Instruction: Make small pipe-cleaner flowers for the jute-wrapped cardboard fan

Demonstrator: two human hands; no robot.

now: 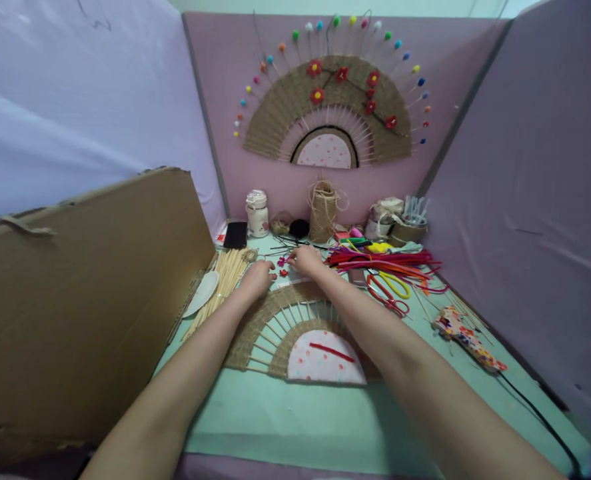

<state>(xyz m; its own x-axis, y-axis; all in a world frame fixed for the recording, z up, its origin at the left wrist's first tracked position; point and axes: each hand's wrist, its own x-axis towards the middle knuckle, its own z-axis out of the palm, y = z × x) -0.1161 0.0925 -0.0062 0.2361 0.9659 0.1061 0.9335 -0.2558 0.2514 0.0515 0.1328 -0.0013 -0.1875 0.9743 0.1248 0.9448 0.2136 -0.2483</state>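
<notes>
Beyond the fan on the table, my left hand (258,277) is low over the tabletop. Its thumb and fingers are apart, with nothing visible between them. My right hand (306,260) has its fingertips closed together at the edge of a small magenta flower (282,261). Just below that lies a small red flower (284,273), between the two hands. A woven twine fan (255,327) with wooden ribs lies flat under my forearms, partly hidden by them. On its white dotted half-circle (308,363) rests a short red pipe cleaner (331,351).
Bamboo sticks (228,273) lie left beside a cardboard sheet (100,287). Red pipe cleaners (385,261), red scissors (388,297) and a patterned glue gun (468,337) with a cord are right. A twine spool (324,212) and white jar (258,215) stand behind. A decorated fan (285,107) hangs above.
</notes>
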